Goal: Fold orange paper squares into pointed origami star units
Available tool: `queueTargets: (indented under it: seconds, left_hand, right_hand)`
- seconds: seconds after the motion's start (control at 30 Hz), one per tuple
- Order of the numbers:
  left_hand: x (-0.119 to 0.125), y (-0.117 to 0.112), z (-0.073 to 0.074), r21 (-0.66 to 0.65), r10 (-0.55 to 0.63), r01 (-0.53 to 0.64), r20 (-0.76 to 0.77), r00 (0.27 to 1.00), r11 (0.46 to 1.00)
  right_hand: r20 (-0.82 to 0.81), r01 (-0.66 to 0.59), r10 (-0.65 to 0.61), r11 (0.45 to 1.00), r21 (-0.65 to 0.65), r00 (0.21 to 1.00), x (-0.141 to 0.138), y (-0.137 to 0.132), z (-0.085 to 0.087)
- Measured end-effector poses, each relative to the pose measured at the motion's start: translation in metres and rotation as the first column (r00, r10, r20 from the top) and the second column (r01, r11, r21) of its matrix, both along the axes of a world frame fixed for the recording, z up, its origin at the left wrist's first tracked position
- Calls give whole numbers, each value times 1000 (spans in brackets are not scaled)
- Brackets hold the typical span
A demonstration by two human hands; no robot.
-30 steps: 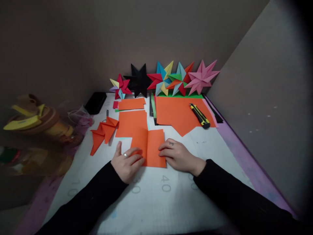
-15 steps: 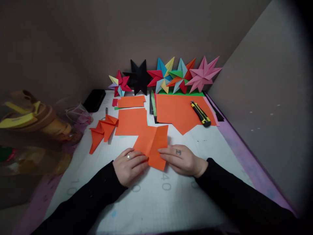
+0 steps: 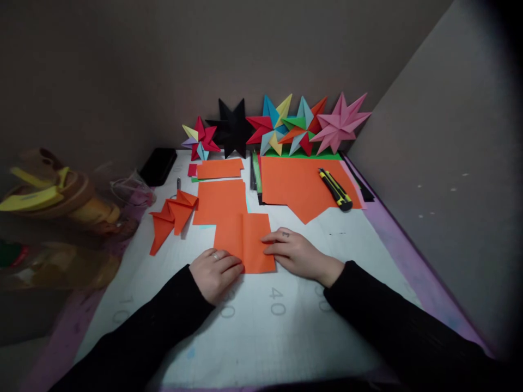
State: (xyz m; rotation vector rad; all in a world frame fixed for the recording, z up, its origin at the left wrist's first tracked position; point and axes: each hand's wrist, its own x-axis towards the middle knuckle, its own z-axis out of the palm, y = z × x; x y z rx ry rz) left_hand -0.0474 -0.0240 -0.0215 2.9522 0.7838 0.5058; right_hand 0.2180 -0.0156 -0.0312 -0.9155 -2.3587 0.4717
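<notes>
The creased orange paper (image 3: 257, 234) lay midway between the left and right edges of the bench (image 3: 318, 348), and keeping it flat and straight seemed best while the left fingers (image 3: 229, 262) and right fingers (image 3: 278, 249) touched it, maybe pinching, I couldn't tell.

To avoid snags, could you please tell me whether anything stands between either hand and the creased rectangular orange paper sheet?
Nothing visible does: the left hand and right hand touch the creased rectangular orange paper sheet directly. The yellow-and-black utility knife lies farther back, clear of both.
</notes>
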Motion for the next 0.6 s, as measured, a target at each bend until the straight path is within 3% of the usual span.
queueTargets:
  seconds: [0.27,0.47,0.6]
  left_hand:
    - [1,-3,-1,-27,-54,55,23,998,998]
    - [3,-4,-1,-65,-72,73,17,997,995]
    - [4,-3,-1,-84,-79,80,9,997,993]
  right_hand:
    - [-7,-94,94,994,-51,996,2,2,6]
    - [-29,-87,84,989,-122,996,3,6,12]
    - [-23,-17,14,989,-146,1000,-9,9,17]
